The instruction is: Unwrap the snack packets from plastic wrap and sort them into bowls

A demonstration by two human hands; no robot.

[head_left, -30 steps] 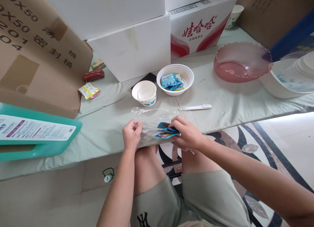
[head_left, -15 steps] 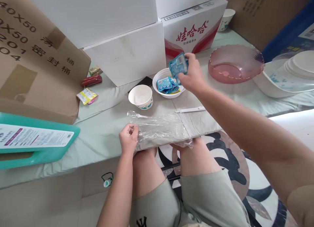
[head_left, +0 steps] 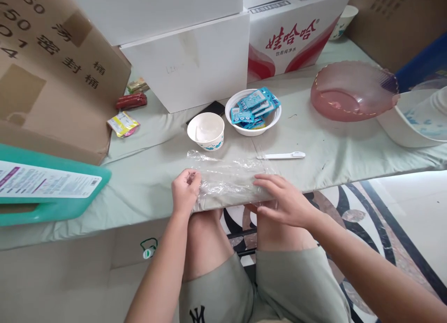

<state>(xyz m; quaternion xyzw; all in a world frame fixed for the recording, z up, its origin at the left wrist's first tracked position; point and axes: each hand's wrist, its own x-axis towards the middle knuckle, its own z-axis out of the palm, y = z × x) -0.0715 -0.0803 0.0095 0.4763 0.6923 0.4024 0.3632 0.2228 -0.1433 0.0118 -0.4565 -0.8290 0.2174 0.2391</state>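
Observation:
A crinkled clear plastic bag [head_left: 226,176] lies along the front edge of the cloth-covered table. My left hand [head_left: 186,188] pinches its left end. Over the bag's right end, my right hand [head_left: 286,199] has its fingers apart and grips nothing. Behind the bag stands a paper bowl [head_left: 206,131] with a blue-green pattern. To its right, a white bowl [head_left: 253,131] holds several blue packets [head_left: 254,100], heaped up to the rim. A white slim tool, perhaps a box cutter [head_left: 282,155], rests just behind my right hand.
White cartons [head_left: 188,66] line the back. A pink transparent bowl [head_left: 352,92] and a white basin [head_left: 415,122] stand at the right. On the left are a brown carton [head_left: 63,80], a green jug [head_left: 56,185], a red packet [head_left: 132,100] and a yellow packet [head_left: 123,124].
My right hand has put the blue packets into the white bowl, let go, and come back toward me to the bag's right end. My left hand keeps its pinch on the bag.

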